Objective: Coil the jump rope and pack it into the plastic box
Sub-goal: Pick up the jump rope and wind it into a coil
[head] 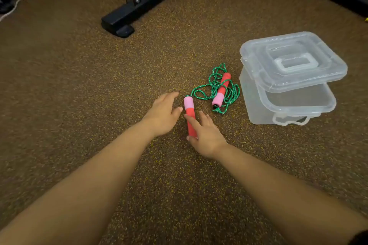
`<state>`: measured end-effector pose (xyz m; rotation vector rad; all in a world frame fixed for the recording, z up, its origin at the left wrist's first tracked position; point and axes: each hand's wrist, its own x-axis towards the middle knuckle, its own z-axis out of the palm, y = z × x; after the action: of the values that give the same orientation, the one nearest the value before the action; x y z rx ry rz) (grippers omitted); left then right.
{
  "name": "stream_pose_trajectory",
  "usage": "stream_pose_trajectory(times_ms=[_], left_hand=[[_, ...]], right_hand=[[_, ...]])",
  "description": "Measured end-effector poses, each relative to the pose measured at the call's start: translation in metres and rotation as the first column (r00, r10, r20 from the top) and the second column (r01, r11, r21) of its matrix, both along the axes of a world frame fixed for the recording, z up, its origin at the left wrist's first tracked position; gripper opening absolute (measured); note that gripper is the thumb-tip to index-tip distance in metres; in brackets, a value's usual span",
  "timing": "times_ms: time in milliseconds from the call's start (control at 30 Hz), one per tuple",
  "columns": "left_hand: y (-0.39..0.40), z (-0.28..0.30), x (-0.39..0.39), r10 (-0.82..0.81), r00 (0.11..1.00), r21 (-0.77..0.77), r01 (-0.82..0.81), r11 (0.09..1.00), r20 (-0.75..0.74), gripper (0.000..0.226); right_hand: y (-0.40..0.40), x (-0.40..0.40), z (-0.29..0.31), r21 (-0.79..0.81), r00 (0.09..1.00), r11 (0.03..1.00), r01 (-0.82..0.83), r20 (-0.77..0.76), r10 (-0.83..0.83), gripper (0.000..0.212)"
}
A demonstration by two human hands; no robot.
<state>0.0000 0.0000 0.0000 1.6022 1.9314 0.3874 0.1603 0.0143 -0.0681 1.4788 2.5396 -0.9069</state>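
While the green rope [216,87] lies tangled on the floor [79,85] beside the plastic box [258,103], its lid [293,61] askew, the right hand [207,137] seems to be pinching the near handle [189,114]; the left hand [162,114] hovers open, empty. Coiling hasn't begun: lift next.

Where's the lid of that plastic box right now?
In the head view, at right, the lid sits askew on the box, leaving its near part open, just right of the rope.

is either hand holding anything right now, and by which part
The right hand has its fingers on the red end of the near handle, which lies on the floor; no closed grip yet. The left hand is open beside it, holding nothing.
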Motion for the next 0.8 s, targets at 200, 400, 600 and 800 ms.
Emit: stream_pose_trajectory(times_ms=[200, 400, 600, 800], left_hand=[[-0.003, -0.009, -0.004, 0.003, 1.000, -0.016, -0.003, 1.000, 0.012, 0.054], [-0.006, -0.005, -0.003, 0.055, 0.997, -0.050, -0.052, 0.997, 0.048, 0.052], [-0.004, -0.006, 0.000, 0.078, 0.993, -0.096, -0.070, 0.993, 0.088, 0.047], [-0.003, -0.008, 0.006, 0.065, 0.995, -0.135, -0.055, 0.989, 0.077, 0.047]], right_hand=[[-0.005, -0.011, -0.024, -0.093, 0.986, 0.995, 0.027, 0.168, -0.011, 0.066], [-0.007, -0.002, -0.018, -0.013, 0.993, 0.996, 0.087, 0.076, -0.086, 0.053], [-0.006, 0.020, -0.006, -0.043, 0.976, 0.975, 0.216, 0.047, -0.214, 0.022], [-0.011, 0.029, -0.012, -0.012, 0.957, 0.961, 0.277, 0.094, -0.275, 0.056]])
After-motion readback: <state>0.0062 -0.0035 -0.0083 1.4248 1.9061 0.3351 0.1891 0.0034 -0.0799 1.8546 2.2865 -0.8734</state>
